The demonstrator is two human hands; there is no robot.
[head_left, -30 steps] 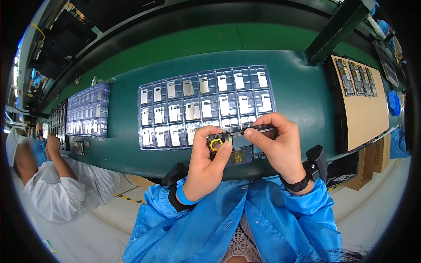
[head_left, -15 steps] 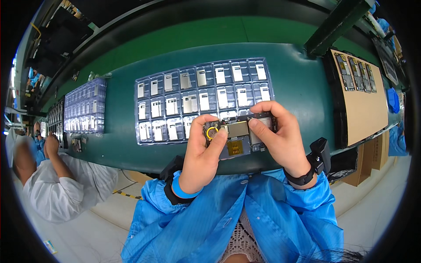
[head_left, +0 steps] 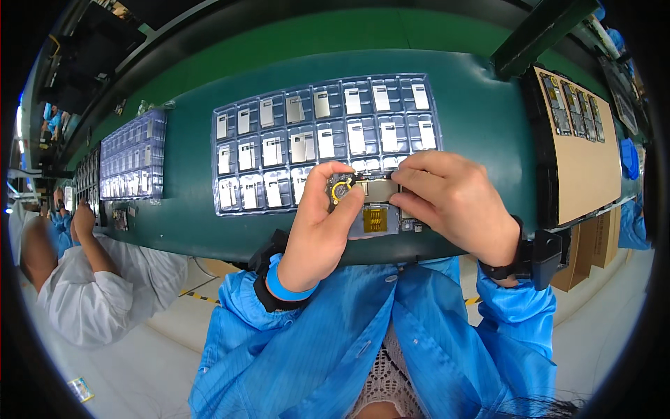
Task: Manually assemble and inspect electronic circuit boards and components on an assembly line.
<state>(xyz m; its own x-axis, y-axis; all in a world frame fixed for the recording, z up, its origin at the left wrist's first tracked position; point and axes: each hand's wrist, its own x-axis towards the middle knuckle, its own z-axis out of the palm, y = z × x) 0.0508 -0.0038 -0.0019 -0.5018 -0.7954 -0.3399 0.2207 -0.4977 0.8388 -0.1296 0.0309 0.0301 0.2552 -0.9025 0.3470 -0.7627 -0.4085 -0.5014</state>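
A dark circuit board (head_left: 354,226) is held level in front of me, over the table's near part. It carries a yellow ring (head_left: 340,191), a silver metal shield (head_left: 377,190) and a gold patch (head_left: 375,221). My left hand (head_left: 313,234) grips its left end, thumb on top beside the shield. Above the board's right end, my right hand (head_left: 457,202) is closed in a pinch, thumb and fingertips at the shield's right edge. Those fingers cover the right end of the board. Just beyond lies a clear plastic tray (head_left: 328,102) with silver metal shields in its compartments.
To the left, more clear trays (head_left: 132,157) are stacked. Several circuit boards (head_left: 574,112) rest on a brown board (head_left: 583,167) at the right, beside a dark green post (head_left: 541,38). A co-worker in a white sleeve (head_left: 91,290) sits at the left.
My right hand has turned over the board, its thumb and fingers drawing together at the shield's right edge. The left hand keeps its grip. The whole view has shifted slightly.
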